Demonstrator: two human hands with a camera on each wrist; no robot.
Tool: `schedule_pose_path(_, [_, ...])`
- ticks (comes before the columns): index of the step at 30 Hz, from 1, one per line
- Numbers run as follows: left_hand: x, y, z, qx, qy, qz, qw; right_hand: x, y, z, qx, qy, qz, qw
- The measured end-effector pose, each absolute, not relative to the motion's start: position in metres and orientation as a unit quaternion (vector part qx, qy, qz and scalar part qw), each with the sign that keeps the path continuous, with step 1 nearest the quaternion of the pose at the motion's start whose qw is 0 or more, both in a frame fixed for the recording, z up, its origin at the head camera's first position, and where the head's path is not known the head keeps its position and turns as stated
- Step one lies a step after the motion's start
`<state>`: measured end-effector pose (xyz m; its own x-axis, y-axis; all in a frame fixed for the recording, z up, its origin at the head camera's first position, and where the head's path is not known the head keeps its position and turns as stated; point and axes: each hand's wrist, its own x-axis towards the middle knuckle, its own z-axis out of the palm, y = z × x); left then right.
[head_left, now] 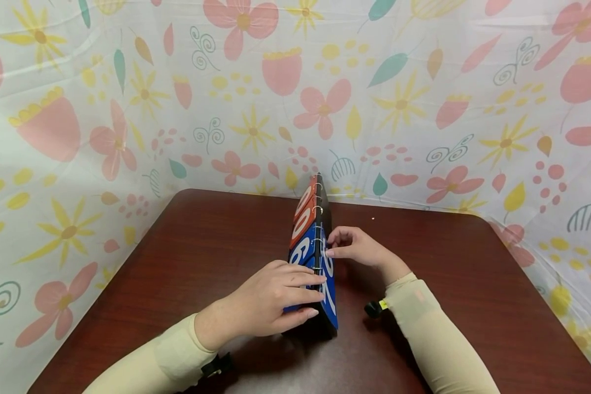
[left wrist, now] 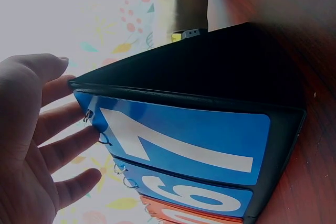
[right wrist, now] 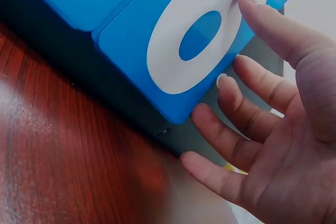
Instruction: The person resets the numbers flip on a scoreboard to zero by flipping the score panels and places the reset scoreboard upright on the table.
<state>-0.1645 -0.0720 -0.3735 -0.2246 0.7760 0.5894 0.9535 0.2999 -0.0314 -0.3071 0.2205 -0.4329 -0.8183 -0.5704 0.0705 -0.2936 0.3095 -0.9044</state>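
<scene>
Nearest the camera, two cream sleeves (head_left: 438, 323) reach in from the lower edge of the head view, each with a small black device (head_left: 216, 364) at the wrist. Between the hands, a black flip scoreboard (left wrist: 226, 66) stands like a tent near the middle of the dark red-brown surface (head_left: 216, 235), its spine pointing away from the person. Metal rings (head_left: 317, 209) along that ridge carry the number cards.

On the left face, two red cards (head_left: 305, 202) showing zeros hang farther off; a blue card with a 6 (left wrist: 191, 190) comes next, and the closest blue card (left wrist: 184, 140) bears a 1 or perhaps a 7.

The left hand (head_left: 271, 295) lies across the near end of the ridge with its fingers spread and fairly straight, gripping nothing, apparently steadying the stand. The right hand (head_left: 361, 249) is at the other face. Its thumb lies against a blue looped-digit card (right wrist: 199, 35) and its bent fingers are at or just beside the card's edge; whether they pinch it cannot be told.

Judging by this, the step in hand is working one card on the right face. The next move seems to call for a sure hold on that single card's free edge, then a swing about its rings, with the stand kept from sliding.
</scene>
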Motion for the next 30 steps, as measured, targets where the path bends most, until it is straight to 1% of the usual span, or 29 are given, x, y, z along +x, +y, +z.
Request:
schedule_pose_path(9, [-0.164, -0.072, -0.373, -0.563, -0.769, -0.174, 0.248, -0.311, 0.226, -0.435, -0.263, 0.797, -0.522, 0.154])
schedule_pose_path(21, [-0.163, -0.071, -0.372, -0.565, -0.768, -0.178, 0.244, -0.310, 0.238, -0.422, -0.281, 0.811, -0.496, 0.133])
schedule_pose_path(30, [-0.163, -0.071, -0.372, -0.564, -0.770, -0.178, 0.241, -0.312, 0.245, -0.418, -0.304, 0.821, -0.473, 0.095])
